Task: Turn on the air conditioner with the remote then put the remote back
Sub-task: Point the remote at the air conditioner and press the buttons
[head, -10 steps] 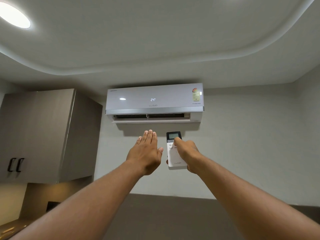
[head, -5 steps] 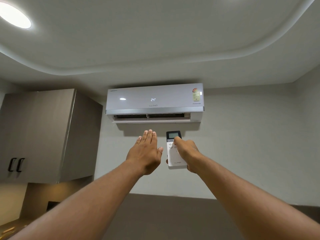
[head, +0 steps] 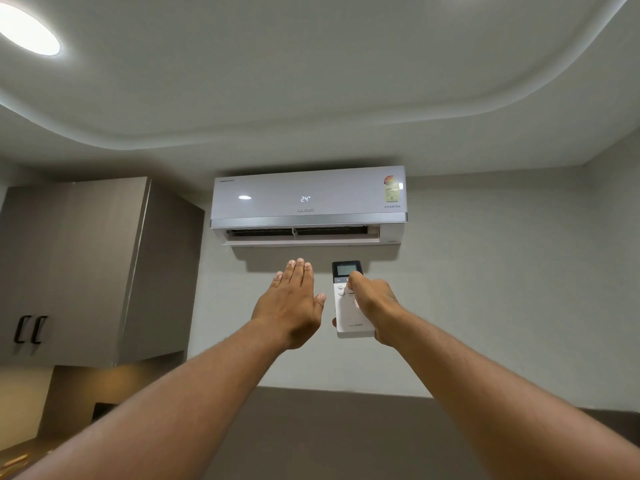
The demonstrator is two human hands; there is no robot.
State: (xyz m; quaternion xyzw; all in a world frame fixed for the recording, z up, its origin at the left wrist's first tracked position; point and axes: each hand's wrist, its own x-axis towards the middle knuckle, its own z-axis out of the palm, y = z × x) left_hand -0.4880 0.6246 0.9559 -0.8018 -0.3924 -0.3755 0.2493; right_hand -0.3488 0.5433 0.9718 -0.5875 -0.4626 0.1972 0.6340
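While both arms reach up toward the wall, my right hand (head: 372,303) grips the remote (head: 349,306) upright, thumb pressed on the buttons just below its small screen. My left hand (head: 291,306) is flat, fingers together, holding nothing, just beside the remote and not touching it. Air conditioner (head: 308,202) sits on the wall right above, display reads 24, flap open. Grey cabinet (head: 76,271) at left, ceiling light (head: 24,29) lit top left.

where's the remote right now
In the head view the slim white remote with a dark screen is held up in the right hand, beside the open left hand, below the white wall-mounted air conditioner.
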